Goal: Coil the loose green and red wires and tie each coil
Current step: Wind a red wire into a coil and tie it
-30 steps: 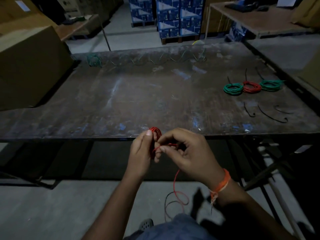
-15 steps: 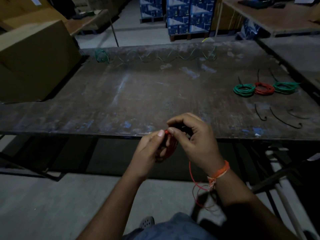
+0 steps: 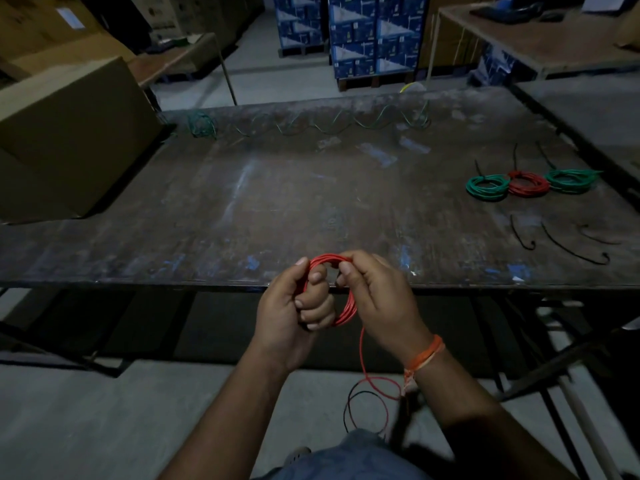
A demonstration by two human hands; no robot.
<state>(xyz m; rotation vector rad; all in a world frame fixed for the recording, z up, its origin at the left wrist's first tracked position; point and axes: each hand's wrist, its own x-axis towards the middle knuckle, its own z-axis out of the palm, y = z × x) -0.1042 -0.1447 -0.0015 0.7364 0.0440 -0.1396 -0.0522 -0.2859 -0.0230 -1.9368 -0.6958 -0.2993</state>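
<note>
A red wire coil (image 3: 347, 308) hangs in front of the table's near edge, held by both hands. My left hand (image 3: 294, 310) has its fingers curled through the coil's left side. My right hand (image 3: 379, 299) pinches the coil's top. A loose red tail (image 3: 367, 386) loops down toward my lap. On the table's right lie three tied coils: green (image 3: 486, 187), red (image 3: 528, 183) and green (image 3: 568, 180). A loose green wire (image 3: 311, 124) zigzags along the far edge.
Three black ties (image 3: 561, 242) lie on the dark table (image 3: 277, 202) near its right front. A large cardboard box (image 3: 65, 140) sits at the left edge. Blue cartons (image 3: 360, 32) and another table (image 3: 540, 39) stand behind.
The red coil has been turned and opened out into a wider ring between my hands. My right hand moved from beside the coil to its top, and the hanging tail shortened.
</note>
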